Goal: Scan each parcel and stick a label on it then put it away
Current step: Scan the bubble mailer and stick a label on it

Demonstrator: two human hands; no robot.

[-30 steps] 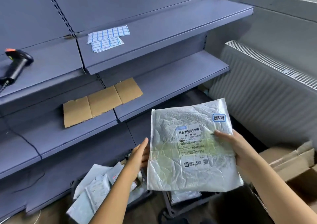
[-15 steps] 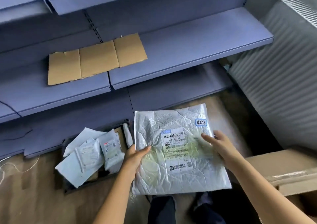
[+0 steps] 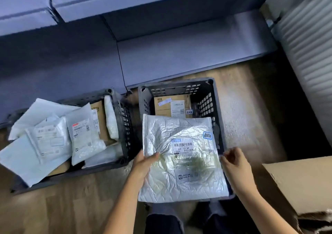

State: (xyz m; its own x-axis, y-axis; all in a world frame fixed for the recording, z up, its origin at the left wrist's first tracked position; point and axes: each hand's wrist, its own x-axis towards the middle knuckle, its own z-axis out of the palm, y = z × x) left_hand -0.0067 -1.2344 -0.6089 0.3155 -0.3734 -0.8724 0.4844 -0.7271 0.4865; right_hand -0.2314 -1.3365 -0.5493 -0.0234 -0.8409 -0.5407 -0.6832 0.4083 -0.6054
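A crumpled silver parcel (image 3: 181, 154) with a white barcode label and a small blue sticker lies tilted over the near part of the right grey crate (image 3: 208, 97). My left hand (image 3: 143, 163) grips its left edge, thumb on top. My right hand (image 3: 235, 163) is just off the right edge with loosely curled fingers and nothing between them. A brown box (image 3: 170, 106) with a white label and a blue sticker lies inside the crate, beyond the parcel.
A second grey crate (image 3: 124, 126) on the left holds several white and pale mailer bags (image 3: 80, 135). Blue-grey shelving (image 3: 179, 58) stands behind both crates. A cardboard box (image 3: 296, 183) sits at the right, a ribbed radiator (image 3: 309, 54) beyond it. The floor is wood.
The view tilted down from the shelves to the floor crates. The silver parcel came down over the right crate, and my right hand's thumb came off its top face.
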